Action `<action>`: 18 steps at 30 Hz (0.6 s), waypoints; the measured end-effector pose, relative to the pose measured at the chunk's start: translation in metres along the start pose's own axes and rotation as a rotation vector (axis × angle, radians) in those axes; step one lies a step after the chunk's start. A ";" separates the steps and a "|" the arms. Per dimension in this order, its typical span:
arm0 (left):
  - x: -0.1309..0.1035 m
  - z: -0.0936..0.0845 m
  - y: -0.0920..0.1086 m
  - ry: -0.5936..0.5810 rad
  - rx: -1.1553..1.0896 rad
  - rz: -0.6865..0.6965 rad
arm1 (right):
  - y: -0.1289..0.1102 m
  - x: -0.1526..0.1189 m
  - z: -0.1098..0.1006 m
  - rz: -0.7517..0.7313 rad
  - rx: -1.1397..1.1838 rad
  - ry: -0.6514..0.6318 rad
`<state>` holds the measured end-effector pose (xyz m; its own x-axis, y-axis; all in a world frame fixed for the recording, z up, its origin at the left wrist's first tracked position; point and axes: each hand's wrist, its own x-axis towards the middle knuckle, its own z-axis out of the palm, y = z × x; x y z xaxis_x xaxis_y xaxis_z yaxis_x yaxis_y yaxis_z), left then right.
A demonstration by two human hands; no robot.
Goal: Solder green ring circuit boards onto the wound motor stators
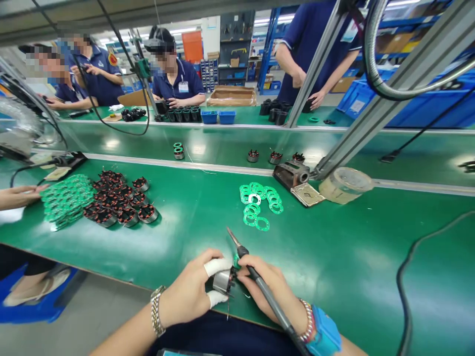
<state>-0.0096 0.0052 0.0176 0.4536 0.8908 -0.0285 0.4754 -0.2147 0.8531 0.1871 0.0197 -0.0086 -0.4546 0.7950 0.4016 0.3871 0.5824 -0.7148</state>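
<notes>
My left hand (pixel 187 291), with white tape on its thumb and a finger, grips a motor stator (pixel 221 281) by its silver metal side near the table's front edge. Between my right hand (pixel 278 287) and the stator is a green ring-shaped circuit board (pixel 236 261), mostly hidden by fingers. That same right hand holds a soldering iron (pixel 264 291), its tip pointing up and away from the stator. Thin wires stick out from the stator. Beyond the iron's tip lies a loose group of green ring boards (pixel 262 224), with one white ring (pixel 254 199) among them.
Several stators (pixel 127 216) cluster on the left beside a stack of green boards (pixel 67 200), which another person's hand (pixel 20 197) touches. An iron holder (pixel 291 173) and a round tub (pixel 346 185) stand back right. A cable (pixel 404 277) crosses the right side. Co-workers sit and stand opposite.
</notes>
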 end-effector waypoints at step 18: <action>0.022 -0.001 -0.022 0.083 -0.015 0.030 | 0.003 -0.016 -0.045 0.122 -0.035 0.122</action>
<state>-0.0105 0.0301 -0.0016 0.4029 0.9144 0.0398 0.4509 -0.2362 0.8607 0.2320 0.0163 0.0083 -0.3029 0.8736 0.3810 0.4620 0.4842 -0.7430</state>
